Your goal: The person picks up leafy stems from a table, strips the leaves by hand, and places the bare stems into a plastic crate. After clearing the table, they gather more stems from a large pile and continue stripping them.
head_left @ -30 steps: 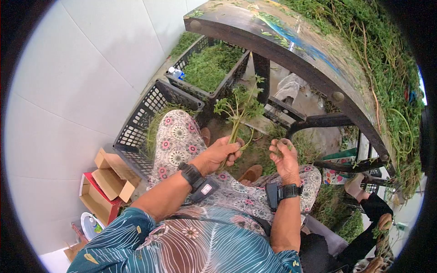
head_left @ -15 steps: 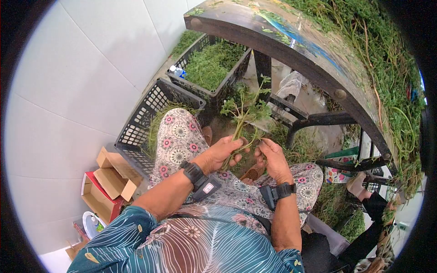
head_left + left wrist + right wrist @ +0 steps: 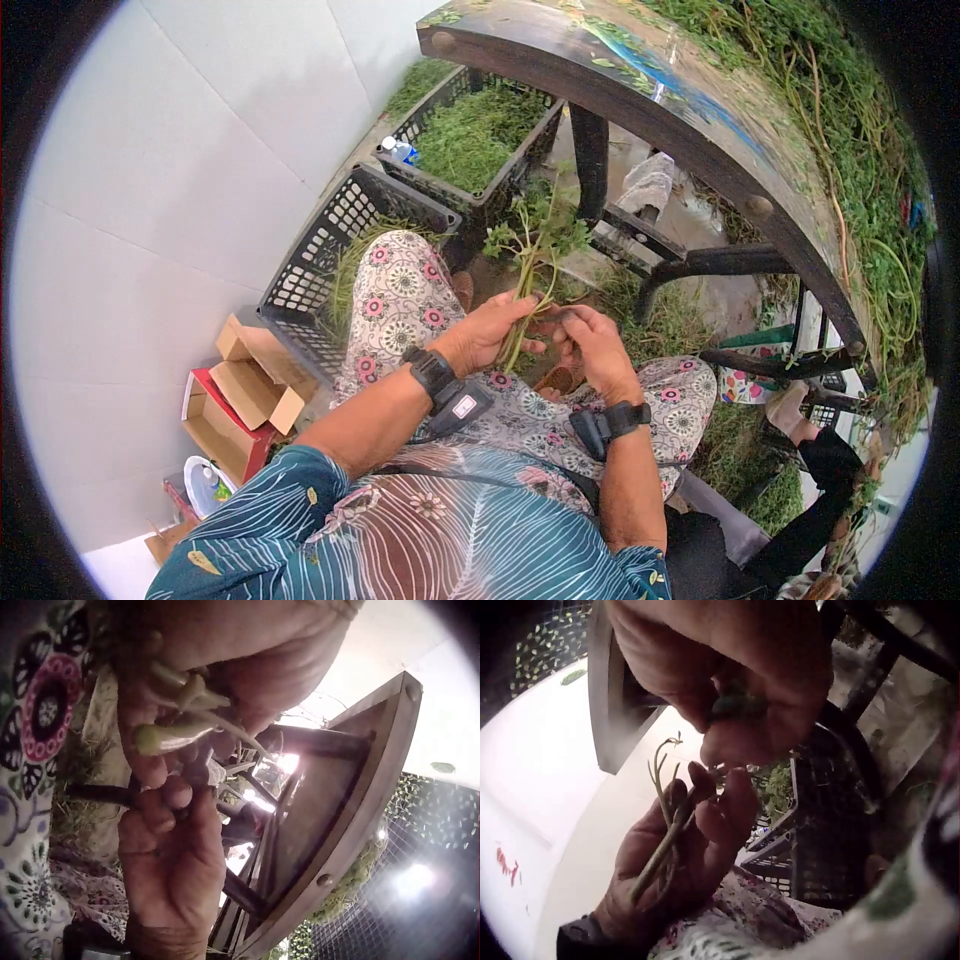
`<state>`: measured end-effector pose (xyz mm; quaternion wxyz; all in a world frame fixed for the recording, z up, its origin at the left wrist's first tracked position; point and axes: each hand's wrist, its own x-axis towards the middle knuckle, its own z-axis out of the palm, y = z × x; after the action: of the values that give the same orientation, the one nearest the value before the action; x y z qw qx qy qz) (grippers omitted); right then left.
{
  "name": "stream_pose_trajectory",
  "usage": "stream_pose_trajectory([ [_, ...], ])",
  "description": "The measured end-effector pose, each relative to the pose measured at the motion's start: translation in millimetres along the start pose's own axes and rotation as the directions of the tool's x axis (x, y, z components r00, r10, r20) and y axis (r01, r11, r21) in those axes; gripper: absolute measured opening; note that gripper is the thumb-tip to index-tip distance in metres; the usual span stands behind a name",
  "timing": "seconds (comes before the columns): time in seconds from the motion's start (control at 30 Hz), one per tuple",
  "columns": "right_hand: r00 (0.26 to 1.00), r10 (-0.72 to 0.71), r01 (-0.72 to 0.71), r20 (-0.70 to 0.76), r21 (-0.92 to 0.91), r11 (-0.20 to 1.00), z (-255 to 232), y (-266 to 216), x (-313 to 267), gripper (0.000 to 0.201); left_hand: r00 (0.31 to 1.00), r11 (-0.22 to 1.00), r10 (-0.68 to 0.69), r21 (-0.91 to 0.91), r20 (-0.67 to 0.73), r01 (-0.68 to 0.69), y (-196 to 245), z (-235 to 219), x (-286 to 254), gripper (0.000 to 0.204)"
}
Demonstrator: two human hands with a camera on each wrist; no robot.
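My left hand (image 3: 497, 335) grips a small bunch of leafy green stems (image 3: 527, 262), held upright above my lap with the leaves at the top. Its cut ends (image 3: 180, 739) stick out below the hand in the left wrist view. Close beside it, my right hand (image 3: 597, 350) has its fingers curled, fingertips right at the left hand's fingers. A dark green bit of plant (image 3: 739, 705) shows inside the right hand's curl in the right wrist view; its shape is mostly hidden by the fingers.
Two black plastic crates hold greens, one crate (image 3: 475, 205) behind the other crate (image 3: 300, 265). A table (image 3: 640, 105) piled with greens (image 3: 870, 170) curves across the right. Cardboard boxes (image 3: 250, 390) stand at left. Another person's leg (image 3: 830, 455) shows at lower right.
My right hand has moved left, from apart to right beside the left hand and the stems. The left hand keeps its grip on the bunch, and the head view has shifted slightly.
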<state>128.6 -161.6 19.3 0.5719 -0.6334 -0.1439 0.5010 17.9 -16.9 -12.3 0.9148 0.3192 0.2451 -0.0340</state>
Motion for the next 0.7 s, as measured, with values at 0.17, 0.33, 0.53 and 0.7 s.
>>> stream_pose_trajectory([
  [0.17, 0.979, -0.008, 0.083, -0.205, 0.358, 0.930, -30.8, 16.4, 10.8, 0.019, 0.994, 0.999, -0.037, -0.043, -0.100, 0.032, 2.5, 3.8, -1.1, 0.021],
  [0.33, 0.924, 0.125, 0.147, -0.362, 0.637, 0.757, -52.4, 23.8, 14.2, 0.012, 0.998, 0.996, -0.032, 0.086, -0.051, 0.036, 2.7, -0.5, -2.2, 0.021],
  [0.53, 0.982, 0.020, 0.062, -0.188, 0.421, 0.905, -32.1, 13.0, 4.8, 0.017, 0.996, 0.992, 0.069, 0.113, -0.053, -0.063, -1.5, 5.4, -3.8, 0.019],
  [0.7, 0.998, 0.002, -0.005, 0.066, 0.043, 0.999, 6.5, -3.4, -3.0, 0.024, 0.990, 0.983, 0.143, 0.114, -0.015, -0.141, 0.9, 10.1, -7.3, 0.028],
])
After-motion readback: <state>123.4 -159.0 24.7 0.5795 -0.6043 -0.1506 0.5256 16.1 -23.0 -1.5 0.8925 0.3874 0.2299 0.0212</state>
